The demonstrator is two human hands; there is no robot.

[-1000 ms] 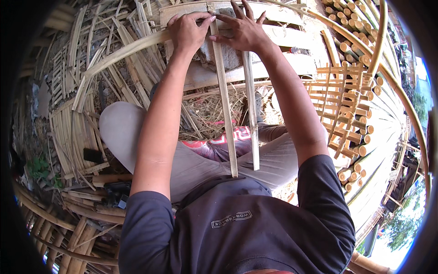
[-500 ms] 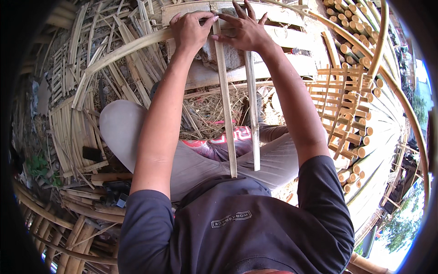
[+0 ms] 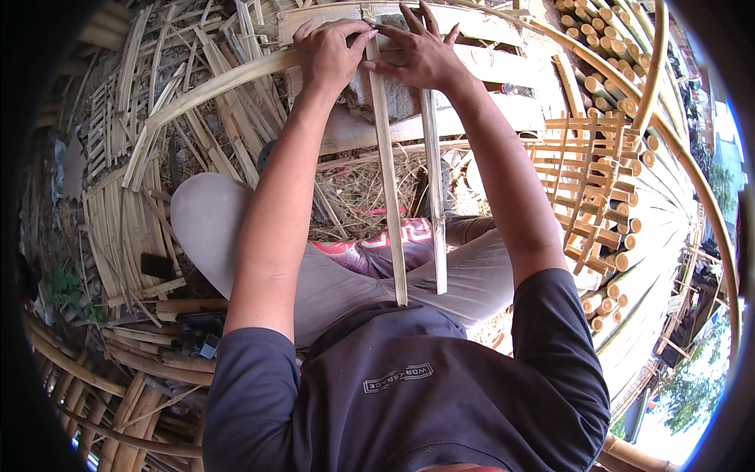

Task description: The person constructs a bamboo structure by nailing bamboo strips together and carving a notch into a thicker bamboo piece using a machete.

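At the top of the view, my left hand (image 3: 330, 53) is closed in a pinch over the upper end of a narrow bamboo strip (image 3: 387, 181). What its fingertips hold is too small to make out. My right hand (image 3: 425, 57) lies beside it with fingers spread, its thumb and forefinger touching the same strip. A second narrow strip (image 3: 434, 197) runs roughly parallel, its top hidden beneath my right hand. Out to the left from under my left hand extends a long bamboo slat (image 3: 220, 85). Behind the strips sits a rough stone block (image 3: 405, 101).
Pale wooden boards (image 3: 346, 134) surround the stone. Split bamboo slats (image 3: 126, 236) lie in piles at left. On the right are a slatted bamboo panel (image 3: 586, 177) and stacked round bamboo poles (image 3: 613, 47). A dark flat object (image 3: 157, 266) rests on the left pile.
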